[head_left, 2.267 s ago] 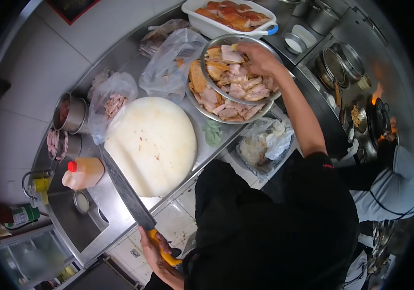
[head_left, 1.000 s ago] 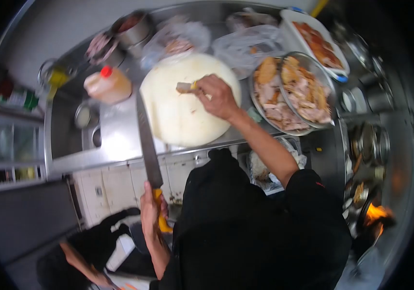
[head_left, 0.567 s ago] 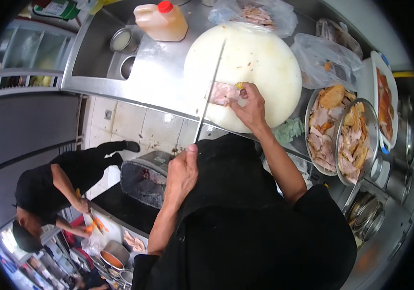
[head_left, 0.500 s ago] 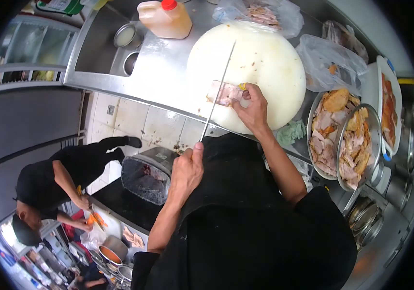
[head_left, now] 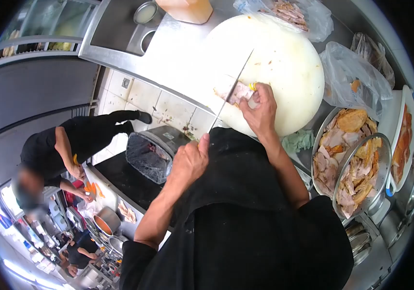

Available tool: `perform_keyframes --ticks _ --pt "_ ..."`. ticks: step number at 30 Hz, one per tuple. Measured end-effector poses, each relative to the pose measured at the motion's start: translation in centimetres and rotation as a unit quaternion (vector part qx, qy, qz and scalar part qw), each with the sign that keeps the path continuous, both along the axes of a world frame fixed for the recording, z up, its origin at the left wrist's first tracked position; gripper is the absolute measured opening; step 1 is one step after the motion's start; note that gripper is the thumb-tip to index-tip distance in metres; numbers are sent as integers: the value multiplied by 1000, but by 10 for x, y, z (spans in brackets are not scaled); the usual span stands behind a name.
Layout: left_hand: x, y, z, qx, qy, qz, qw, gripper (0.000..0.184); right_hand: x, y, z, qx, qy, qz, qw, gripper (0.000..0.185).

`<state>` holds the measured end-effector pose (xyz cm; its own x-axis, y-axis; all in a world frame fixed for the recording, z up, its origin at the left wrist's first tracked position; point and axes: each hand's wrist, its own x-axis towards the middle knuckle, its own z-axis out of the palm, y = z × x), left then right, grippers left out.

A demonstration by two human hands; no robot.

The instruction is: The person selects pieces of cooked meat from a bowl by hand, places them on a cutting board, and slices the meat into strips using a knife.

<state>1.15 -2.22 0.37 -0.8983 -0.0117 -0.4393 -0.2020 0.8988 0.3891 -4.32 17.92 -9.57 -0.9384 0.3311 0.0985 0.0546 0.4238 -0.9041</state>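
My left hand (head_left: 189, 163) is closed around the handle of a long knife (head_left: 226, 102), its thumb along the top. Seen nearly edge-on, the blade slants up and away across a piece of pale cooked meat (head_left: 242, 92). That piece lies on a round white cutting board (head_left: 291, 72), near its front left. My right hand (head_left: 261, 110) pinches the meat's right side between thumb and bent fingers; a yellow band (head_left: 252, 86) shows at a fingertip. Small meat scraps dot the board.
A metal bowl of cut meat (head_left: 325, 164) and a tilted metal strainer with more meat (head_left: 361, 179) stand right, near a green cloth (head_left: 298, 141). Plastic bags (head_left: 349, 72) lie behind. A lined bin (head_left: 146, 157) is at left, where another person (head_left: 83, 137) works at a counter.
The view has shifted, moving the board right and downward in the picture. The knife still crosses the meat, and my right hand keeps hold of it. The other person's hands have moved slightly.
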Motion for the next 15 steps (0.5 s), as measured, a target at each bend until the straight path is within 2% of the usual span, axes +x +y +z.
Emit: perform_keyframes --ticks 3,4,7,11,12,14,15 --pt "0 1 1 -4 -20 9 1000 59 -17 -2 1 99 128 24 986 41" --pt "0 2 5 -9 -29 15 999 60 -21 -3 -6 23 73 59 995 41" --pt "9 0 16 -30 -83 24 996 66 -21 -7 -4 55 81 42 994 39" --pt "20 -2 22 -49 -118 42 991 67 -19 9 0 26 23 94 995 34" --pt "23 -1 20 -48 -113 45 991 66 -24 12 9 12 27 70 997 33" --pt "26 1 12 -47 -106 43 992 64 -52 20 40 124 163 39 978 38" --pt "28 0 10 -50 -109 42 992 63 -72 19 60 128 229 36 964 40"
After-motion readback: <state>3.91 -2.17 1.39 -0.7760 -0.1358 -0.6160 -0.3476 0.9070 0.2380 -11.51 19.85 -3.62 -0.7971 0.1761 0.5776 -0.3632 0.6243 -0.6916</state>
